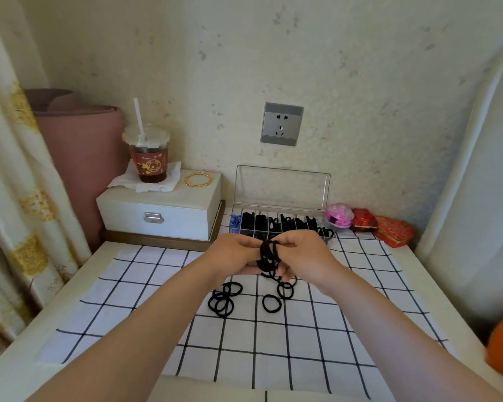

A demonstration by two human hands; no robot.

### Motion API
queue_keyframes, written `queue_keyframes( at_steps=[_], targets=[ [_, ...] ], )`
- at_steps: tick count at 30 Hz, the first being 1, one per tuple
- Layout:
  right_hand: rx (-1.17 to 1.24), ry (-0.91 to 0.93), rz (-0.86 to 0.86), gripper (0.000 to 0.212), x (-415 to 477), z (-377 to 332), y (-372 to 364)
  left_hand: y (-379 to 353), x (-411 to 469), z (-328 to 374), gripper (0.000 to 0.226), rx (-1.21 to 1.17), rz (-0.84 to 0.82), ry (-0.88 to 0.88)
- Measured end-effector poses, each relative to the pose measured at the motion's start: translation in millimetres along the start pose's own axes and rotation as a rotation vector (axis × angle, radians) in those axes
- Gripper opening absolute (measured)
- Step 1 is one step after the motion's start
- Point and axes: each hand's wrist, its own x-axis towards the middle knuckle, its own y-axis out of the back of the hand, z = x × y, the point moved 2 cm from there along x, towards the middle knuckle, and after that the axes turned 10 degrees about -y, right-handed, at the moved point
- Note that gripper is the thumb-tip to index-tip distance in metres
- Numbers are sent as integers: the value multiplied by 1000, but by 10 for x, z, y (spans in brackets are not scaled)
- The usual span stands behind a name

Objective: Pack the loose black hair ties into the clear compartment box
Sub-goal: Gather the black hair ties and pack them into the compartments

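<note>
Checked cloth (128,329); loose ties (224,300); left hand (233,250), right hand (305,256) pinch tie bundle (269,256); box (282,184) beyond

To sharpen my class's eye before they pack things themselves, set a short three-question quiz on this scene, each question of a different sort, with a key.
1. True or false: the lid of the clear compartment box is shut.
2. The left hand and the right hand together hold: A a bunch of black hair ties; B a comb; C a spoon.
3. In a few words: what do the loose hair ties lie on?
Key: 1 false; 2 A; 3 the checked cloth.
</note>
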Motion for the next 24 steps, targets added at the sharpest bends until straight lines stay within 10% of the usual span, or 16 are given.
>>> queue_keyframes(
  at_steps=[12, 24],
  targets=[
    [-429, 288, 357, 5, 15, 107, 46, -179, 7, -30, 25, -306, 1, 70],
    [73, -13, -66, 13, 43, 147, 248, -119, 68, -32, 23, -108, 31, -22]
  ],
)
